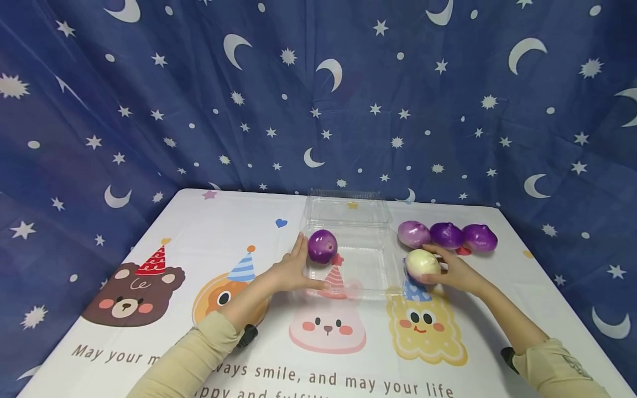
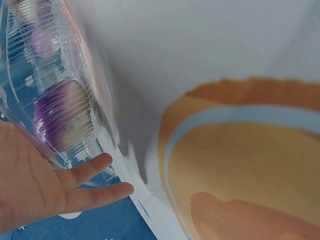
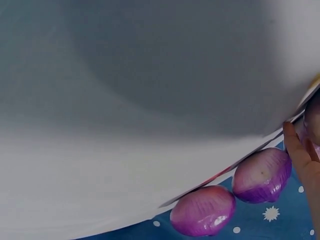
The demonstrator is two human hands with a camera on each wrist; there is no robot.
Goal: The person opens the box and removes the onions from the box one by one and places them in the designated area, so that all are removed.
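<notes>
A clear plastic clamshell box (image 1: 365, 265) lies with its lid (image 1: 348, 210) folded back. One glossy purple onion (image 1: 322, 247) sits in its left end, also seen through the ribbed wall in the left wrist view. My left hand (image 1: 293, 271) rests against the box's left side, fingers straight and thumb at the front corner. At the box's right edge, my right hand (image 1: 455, 271) grips a pale, whitish onion (image 1: 422, 265) tinged purple at one end. Behind that hand, a light purple onion (image 1: 413, 234) and two darker onions (image 1: 446, 236) (image 1: 480, 237) stand in a row.
A white tablecloth (image 1: 164, 354) printed with cartoon figures and lettering covers the table. Behind it hangs a dark blue curtain (image 1: 278, 138) with moons and stars. The onion row reaches close to the table's right edge.
</notes>
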